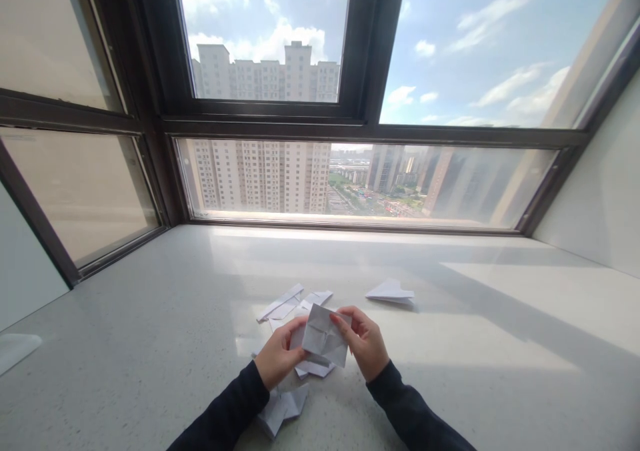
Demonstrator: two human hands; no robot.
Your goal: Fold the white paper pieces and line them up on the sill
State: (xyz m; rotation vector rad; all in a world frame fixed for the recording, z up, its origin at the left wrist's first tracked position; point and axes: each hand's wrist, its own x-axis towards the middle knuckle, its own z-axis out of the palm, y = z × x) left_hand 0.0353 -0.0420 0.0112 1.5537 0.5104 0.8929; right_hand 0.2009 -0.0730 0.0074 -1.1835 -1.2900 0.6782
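A square of folded white paper (pixel 326 339) is held up between both my hands, its creases meeting near the middle. My left hand (pixel 280 352) grips its left edge, the fingers partly hidden behind it. On the right side, my right hand (pixel 366 343) pinches the upper corner with the thumb on the front. Beneath and behind the square lie several folded white paper pieces (pixel 281 304), partly covered by it. Close to my left forearm rests another folded paper piece (pixel 284 407).
A folded paper plane (pixel 391 292) lies to the right on the pale speckled sill (pixel 475 371). Dark-framed windows (pixel 370 131) rise behind, with tall buildings outside. A white object (pixel 17 349) sits at the far left edge. Sunlight and shadow cross the right side.
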